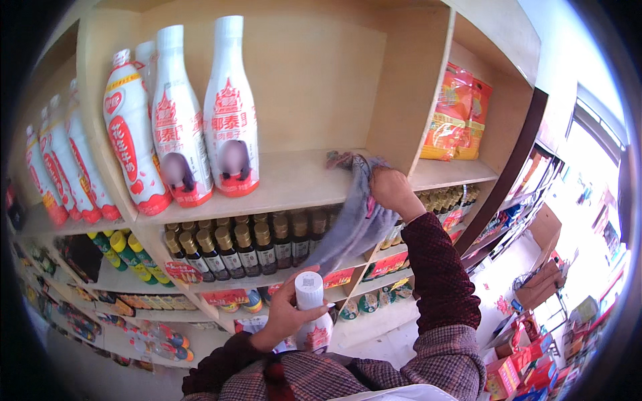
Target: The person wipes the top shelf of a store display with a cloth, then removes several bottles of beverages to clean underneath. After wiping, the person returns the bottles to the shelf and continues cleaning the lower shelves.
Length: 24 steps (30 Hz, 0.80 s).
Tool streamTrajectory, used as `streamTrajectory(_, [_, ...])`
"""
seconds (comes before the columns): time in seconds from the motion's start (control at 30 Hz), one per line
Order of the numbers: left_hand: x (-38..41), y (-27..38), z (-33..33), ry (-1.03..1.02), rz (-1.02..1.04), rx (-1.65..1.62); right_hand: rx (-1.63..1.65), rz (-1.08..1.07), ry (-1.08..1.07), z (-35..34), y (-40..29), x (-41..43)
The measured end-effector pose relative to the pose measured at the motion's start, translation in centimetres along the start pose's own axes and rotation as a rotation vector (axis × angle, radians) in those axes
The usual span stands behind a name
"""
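My left hand (288, 313) is closed round the neck of a white plastic drink bottle (315, 333) with red print, held upright close to my body. My right hand (393, 189) grips a grey-blue cloth (351, 225). Part of the cloth lies on the wooden shelf board (286, 173), and the rest hangs over its front edge. On that board's left part stand two white coconut drink bottles (231, 115) and a white and red bottle of another kind (131, 140). Another bottle is partly hidden behind them.
Small dark bottles with gold caps (243, 248) fill the shelf below. An upright divider (436, 95) separates off a compartment with red and yellow bags (454, 118). More white bottles (75, 165) stand at far left. Boxes (504, 378) lie on the floor at lower right.
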<state>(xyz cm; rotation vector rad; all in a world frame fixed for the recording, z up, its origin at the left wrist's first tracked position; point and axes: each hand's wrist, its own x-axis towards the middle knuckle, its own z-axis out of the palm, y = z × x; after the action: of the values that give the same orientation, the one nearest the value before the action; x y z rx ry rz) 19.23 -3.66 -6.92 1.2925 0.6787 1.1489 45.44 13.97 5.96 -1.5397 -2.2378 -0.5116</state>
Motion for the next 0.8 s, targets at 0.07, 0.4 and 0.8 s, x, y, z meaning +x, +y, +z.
streamTrajectory(0.07, [-0.2, -0.1, -0.9, 0.017, 0.050, 0.091, 0.069, 0.034, -0.060, 1.2, 0.4, 1.7])
streamTrajectory(0.4, [-3.6, 0.9, -2.2, 0.126, 0.161, 0.013, 0.263, 0.228, -0.469, -0.5, -4.5, 10.7])
streamTrajectory(0.8, [-5.8, 1.4, -2.6, 0.194, 0.025, 0.054, 0.164, -0.033, -0.213, 5.2, -1.0, 7.9])
